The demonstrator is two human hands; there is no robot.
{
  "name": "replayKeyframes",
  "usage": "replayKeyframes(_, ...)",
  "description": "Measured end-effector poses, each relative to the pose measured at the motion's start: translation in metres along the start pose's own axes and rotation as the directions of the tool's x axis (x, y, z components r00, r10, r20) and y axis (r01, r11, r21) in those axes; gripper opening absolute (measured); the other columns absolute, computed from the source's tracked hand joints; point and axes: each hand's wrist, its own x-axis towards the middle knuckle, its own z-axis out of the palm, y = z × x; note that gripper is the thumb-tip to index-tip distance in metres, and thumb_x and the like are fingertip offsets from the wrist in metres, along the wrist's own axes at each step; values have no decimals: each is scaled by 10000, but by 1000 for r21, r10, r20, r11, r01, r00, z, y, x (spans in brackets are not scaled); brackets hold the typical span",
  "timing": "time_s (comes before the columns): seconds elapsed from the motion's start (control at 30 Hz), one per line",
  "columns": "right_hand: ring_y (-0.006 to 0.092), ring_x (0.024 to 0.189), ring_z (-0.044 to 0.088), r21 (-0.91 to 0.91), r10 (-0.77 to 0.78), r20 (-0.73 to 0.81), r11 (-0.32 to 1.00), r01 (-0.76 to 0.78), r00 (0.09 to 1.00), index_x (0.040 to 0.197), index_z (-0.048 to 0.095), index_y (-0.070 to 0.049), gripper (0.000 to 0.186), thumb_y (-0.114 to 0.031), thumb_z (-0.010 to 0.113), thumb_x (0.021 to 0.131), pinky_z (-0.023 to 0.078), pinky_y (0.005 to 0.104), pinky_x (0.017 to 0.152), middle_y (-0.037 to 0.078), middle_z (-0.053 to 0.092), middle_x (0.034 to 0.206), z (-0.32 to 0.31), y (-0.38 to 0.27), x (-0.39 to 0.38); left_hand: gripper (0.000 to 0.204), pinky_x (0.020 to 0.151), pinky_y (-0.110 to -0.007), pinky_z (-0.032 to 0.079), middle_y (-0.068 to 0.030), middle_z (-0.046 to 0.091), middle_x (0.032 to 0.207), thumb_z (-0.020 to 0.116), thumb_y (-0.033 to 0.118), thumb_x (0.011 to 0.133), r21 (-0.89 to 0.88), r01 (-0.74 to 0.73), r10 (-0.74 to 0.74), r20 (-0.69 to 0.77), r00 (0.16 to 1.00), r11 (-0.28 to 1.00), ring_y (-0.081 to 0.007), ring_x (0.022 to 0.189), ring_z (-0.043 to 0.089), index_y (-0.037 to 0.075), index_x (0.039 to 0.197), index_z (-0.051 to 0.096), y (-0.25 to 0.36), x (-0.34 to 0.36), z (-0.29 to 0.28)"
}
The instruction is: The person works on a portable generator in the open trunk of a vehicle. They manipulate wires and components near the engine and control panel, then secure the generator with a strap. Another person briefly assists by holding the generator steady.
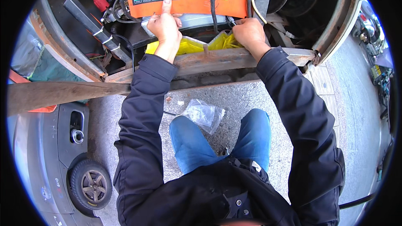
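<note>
A pressure washer (155, 9) with an orange front and a blue label sits inside a metal frame at the top of the head view. My left hand (165, 27) is at its lower left, thumb stretched up against the orange panel and the other fingers curled. Whatever those fingers hold, if anything, is hidden. Below the panel's right end, my right hand (250, 33) is closed in a pinch around something small and dark. Between the hands lies yellow sheeting (188, 45) behind a rusty crossbar (209, 58). A dark cable (213, 4) hangs down the machine's front.
Bundled wires and a red fitting (100, 3) fill the left of the frame. A crumpled clear plastic bag (204, 115) lies on the ground by my knees. At the left stands a grey vehicle with a wheel (91, 184). Assorted machinery (379, 65) lines the right edge.
</note>
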Motion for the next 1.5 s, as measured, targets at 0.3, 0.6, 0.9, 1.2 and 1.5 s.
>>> replayKeyframes(0.3,360,1100,699,-7,-39,13,999,39,999,1031,813,-101,269,-205,720,801,539,397,965,191,748,1113,-4,0,0,249,397,-268,407,-186,712,730,769,189,952,28,3,-4,15,1000,1000,-146,404,543,-18,979,633,-2,4,-3)
replayKeyframes(0.6,398,1033,703,-61,-160,-117,986,154,980,998,794,-56,295,-275,670,844,547,434,921,227,744,1025,14,23,18,330,410,-286,381,-254,723,772,772,226,949,36,36,-39,62,997,999,-204,412,567,-37,1020,584,-18,28,-17)
replayKeyframes(0.9,382,1062,697,-101,-151,-83,985,142,985,1017,800,-95,267,-240,637,861,534,427,938,216,744,1048,16,19,17,302,421,-267,405,-239,735,789,767,220,956,38,1,-4,77,997,999,-176,427,588,-27,1041,617,-15,20,-18)
replayKeyframes(1.2,345,1067,719,-38,-77,-30,996,76,997,1102,797,-92,325,-222,662,836,538,382,954,203,754,1081,6,12,12,264,364,-293,406,-147,689,742,780,161,939,-42,7,-5,48,999,999,-181,411,561,-29,964,599,-3,3,-4)
replayKeyframes(1.5,328,1108,709,-35,-10,24,999,11,1000,1156,790,-117,356,-218,668,836,531,389,981,182,755,1132,-3,-1,1,260,404,-277,415,-204,729,774,756,219,962,11,38,-39,23,999,999,-163,415,570,0,1025,631,-1,3,-6)
